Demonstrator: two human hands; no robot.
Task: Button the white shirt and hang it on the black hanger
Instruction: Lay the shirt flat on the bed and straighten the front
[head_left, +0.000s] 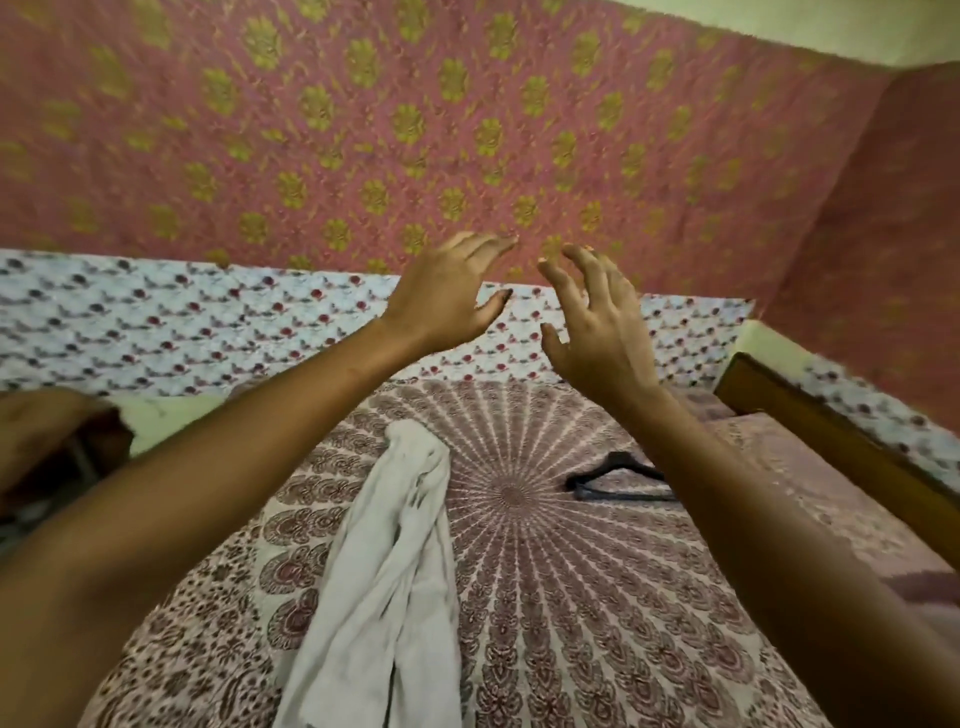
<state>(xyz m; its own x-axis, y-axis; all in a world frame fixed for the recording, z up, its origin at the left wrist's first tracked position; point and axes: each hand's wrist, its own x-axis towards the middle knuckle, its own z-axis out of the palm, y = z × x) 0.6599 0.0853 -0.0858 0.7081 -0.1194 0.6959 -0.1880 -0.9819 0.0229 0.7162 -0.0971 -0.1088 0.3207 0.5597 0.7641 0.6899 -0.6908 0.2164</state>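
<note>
From the head camera I look down over a bed covered by a bedspread (597, 623) printed with a large round, maroon-and-cream sunburst pattern. Both of my bare forearms reach forward and upward from the lower corners of the view. My left hand (444, 291) is raised in the air above the far side of the bed, back of the hand toward me, fingers loosely spread and relaxed, grasping nothing. My right hand (592, 322) hangs just beside it, close but not touching, its fingers (582, 270) gently curved and apart, also released and holding nothing. The white shirt (384, 561) lies crumpled in a long, narrow bundle on the bedspread, left of the pattern's centre, running from mid-bed toward the near edge; I cannot tell whether any buttons are done up. The black hanger (618, 480) lies flat on the bedspread to the right of the pattern's centre, apart from the shirt and partly hidden behind my right forearm. Along the far side of the bed runs a band of white cloth (156, 322) printed with small red flowers. Above it a pink wall cloth (415, 130) with gold flower motifs fills the upper view. A wooden bed rail (831, 441) angles across the right edge. The picture is slightly blurred.
</note>
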